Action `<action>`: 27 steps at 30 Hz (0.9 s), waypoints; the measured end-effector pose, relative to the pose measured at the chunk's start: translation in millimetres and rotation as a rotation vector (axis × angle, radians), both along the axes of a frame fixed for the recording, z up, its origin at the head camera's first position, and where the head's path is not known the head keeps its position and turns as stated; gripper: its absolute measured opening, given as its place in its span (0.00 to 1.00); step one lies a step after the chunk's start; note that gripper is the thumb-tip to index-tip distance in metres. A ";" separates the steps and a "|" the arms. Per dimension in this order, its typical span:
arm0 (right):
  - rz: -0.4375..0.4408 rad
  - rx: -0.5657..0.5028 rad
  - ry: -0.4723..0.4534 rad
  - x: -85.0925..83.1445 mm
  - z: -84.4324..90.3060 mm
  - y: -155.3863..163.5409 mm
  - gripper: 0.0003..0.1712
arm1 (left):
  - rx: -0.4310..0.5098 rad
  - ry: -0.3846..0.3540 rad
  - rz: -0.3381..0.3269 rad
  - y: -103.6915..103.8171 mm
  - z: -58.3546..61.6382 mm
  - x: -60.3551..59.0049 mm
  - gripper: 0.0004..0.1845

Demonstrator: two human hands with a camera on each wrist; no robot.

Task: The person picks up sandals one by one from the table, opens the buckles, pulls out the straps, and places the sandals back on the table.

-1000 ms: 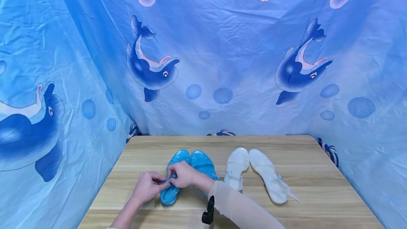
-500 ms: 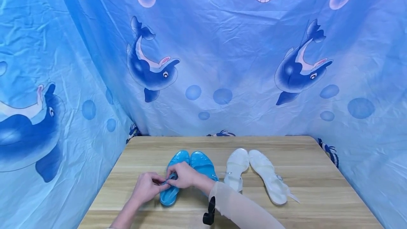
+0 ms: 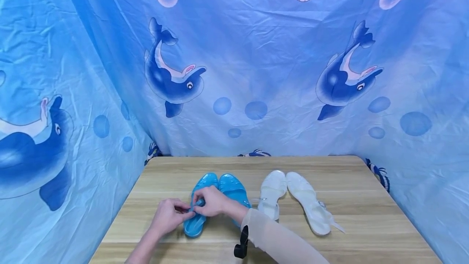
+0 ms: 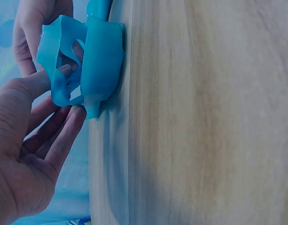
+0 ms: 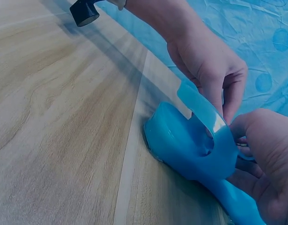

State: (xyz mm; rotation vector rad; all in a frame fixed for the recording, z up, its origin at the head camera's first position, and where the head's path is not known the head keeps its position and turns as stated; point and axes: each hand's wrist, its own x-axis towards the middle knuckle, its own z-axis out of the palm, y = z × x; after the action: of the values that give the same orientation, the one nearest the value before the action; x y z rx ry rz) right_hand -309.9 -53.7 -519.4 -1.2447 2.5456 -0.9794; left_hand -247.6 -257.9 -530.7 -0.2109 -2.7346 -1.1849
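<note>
My left hand (image 3: 167, 216) and right hand (image 3: 211, 201) meet over the heel end of the left blue sandal (image 3: 199, 205), which lies flat on the wooden table (image 3: 366, 223) with its toe toward twelve o'clock. Both pinch its ankle strap (image 4: 64, 65): left thumb and fingers curled round the strap's end from nine o'clock, right fingertips closed on it from three o'clock. The second blue sandal (image 3: 234, 190) sits just beside it at three o'clock, partly under my right wrist. The white sandals (image 3: 293, 199) lie farther toward three o'clock.
</note>
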 end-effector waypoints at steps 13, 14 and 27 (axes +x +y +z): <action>-0.035 -0.005 -0.035 1.8 5.3 -0.4 0.04 | -0.001 0.000 -0.015 0.5 5.2 0.0 0.08; -0.046 -0.003 -0.043 1.7 6.0 0.1 0.04 | -0.001 -0.003 -0.015 0.8 5.2 -0.2 0.08; -0.023 -0.045 -0.006 4.0 2.5 -2.5 0.06 | 0.032 -0.062 0.051 4.2 1.9 1.4 0.12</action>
State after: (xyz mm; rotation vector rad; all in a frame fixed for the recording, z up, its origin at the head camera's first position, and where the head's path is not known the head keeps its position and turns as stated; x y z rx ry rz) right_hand -305.9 -56.2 -516.9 -1.2243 2.5526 -1.0495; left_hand -246.3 -253.7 -528.8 -0.1022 -2.7541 -1.2402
